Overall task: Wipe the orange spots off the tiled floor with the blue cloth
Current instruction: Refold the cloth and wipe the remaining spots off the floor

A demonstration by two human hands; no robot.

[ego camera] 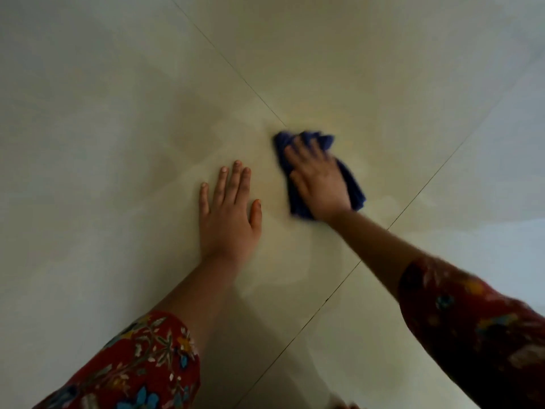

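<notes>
Blue cloth (352,187) lengthwise under flat, straight-fingered right hand (317,178), far end toward grout line (250,87); left hand (228,214) spread flat on tiled floor (118,143).

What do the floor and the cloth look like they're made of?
Floor: probably glazed ceramic or porcelain tile. It is pale and smooth, with a soft sheen and thin straight grout lines.
Cloth: soft blue fabric, maybe microfibre or terry. It bunches into folds under the right hand, but motion blur hides the weave.
</notes>
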